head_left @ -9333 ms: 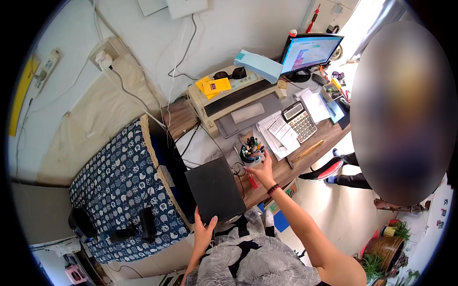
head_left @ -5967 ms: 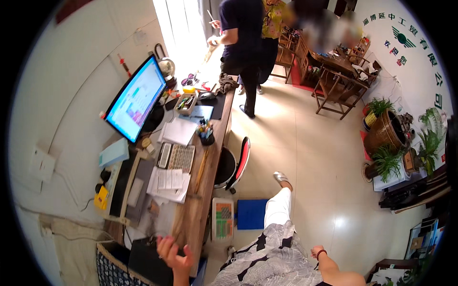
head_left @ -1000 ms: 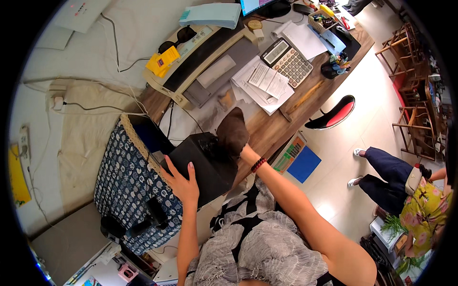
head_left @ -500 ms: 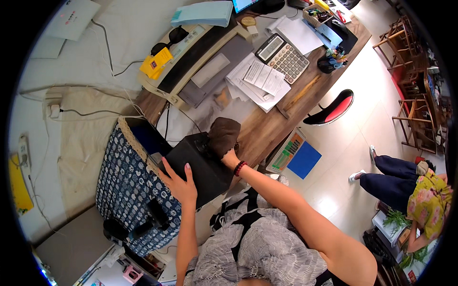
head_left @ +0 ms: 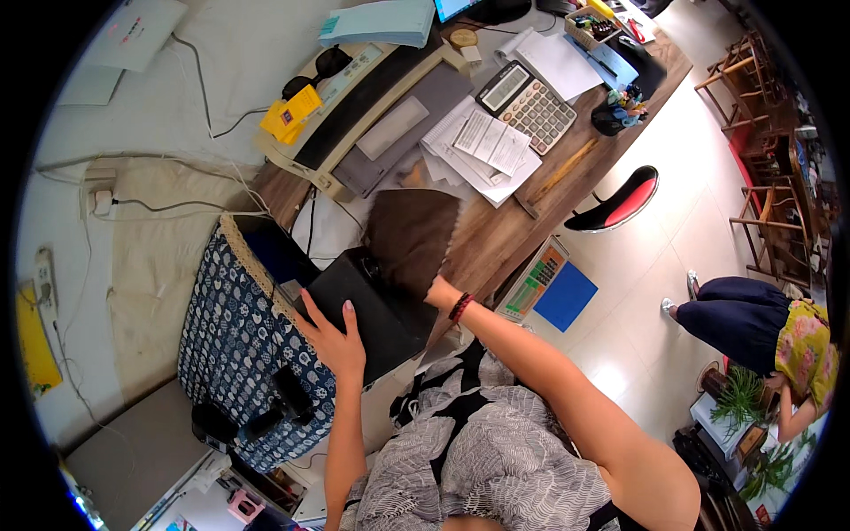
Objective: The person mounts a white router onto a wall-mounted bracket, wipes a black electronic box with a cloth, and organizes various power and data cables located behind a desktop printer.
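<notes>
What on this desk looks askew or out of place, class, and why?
The loose papers beside the calculator lie overlapped at uneven angles. Dark sunglasses and yellow packets rest on top of the printer, perhaps an odd place for them. No spill shows.

Brown cloth (head_left: 412, 234) — loosely spread, zigzag-edged — partly over a black box (head_left: 367, 332)

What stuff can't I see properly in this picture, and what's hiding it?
All in the head view:
- Most fingers of the right hand: hidden by the brown cloth.
- Part of the top of the black box: covered by that cloth.
- Most of the screen: cut off by the top edge.
- Lower ends of the pens: hidden inside the black cup.
- Print on the white slip: too small.
</notes>
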A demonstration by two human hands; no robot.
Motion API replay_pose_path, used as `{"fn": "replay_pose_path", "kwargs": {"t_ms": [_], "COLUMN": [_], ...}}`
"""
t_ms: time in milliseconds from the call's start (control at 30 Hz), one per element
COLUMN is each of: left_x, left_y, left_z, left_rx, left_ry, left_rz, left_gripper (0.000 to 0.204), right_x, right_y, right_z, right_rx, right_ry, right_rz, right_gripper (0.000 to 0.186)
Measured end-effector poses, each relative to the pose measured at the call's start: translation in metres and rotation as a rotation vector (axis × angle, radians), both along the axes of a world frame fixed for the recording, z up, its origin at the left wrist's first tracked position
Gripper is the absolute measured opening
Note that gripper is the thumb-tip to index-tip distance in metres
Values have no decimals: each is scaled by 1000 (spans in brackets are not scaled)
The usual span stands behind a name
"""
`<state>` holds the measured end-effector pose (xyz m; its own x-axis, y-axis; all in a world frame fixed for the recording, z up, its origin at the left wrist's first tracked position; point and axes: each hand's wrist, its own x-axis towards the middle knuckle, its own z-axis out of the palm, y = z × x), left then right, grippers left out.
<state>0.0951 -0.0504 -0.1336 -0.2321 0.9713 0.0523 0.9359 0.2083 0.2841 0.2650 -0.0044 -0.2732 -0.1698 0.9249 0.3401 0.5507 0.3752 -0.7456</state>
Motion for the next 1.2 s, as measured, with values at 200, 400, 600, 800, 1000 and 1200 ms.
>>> {"fn": "replay_pose_path", "kwargs": {"t_ms": [200,400,600,800,1000,1200], "left_x": [-2,-36,-37,-34,-49,-81], "left_y": [-2,-13,-25,-18,-20,-26], "left_z": [3,-12,-19,-11,-24,-62], "left_rx": [14,269,170,167,101,-102], "left_ry": [-52,-891,-894,-1224,-1677,-2002], "left_rz": [35,133,64,161,148,147], "left_gripper": [68,59,58,59,57,77], "right_x": [17,-7,-35,-42,-14,-71], "right_y": [-9,-36,17,3,-86,-44], "right_z": [23,100,133,134,149,144], "right_rx": [148,-4,-31,112,122,238], "right_ry": [-6,90,-429,-521,-409,-424], "right_rz": [74,419,379,342,509,536], "right_gripper": [48,48,56,46,30,13]}}
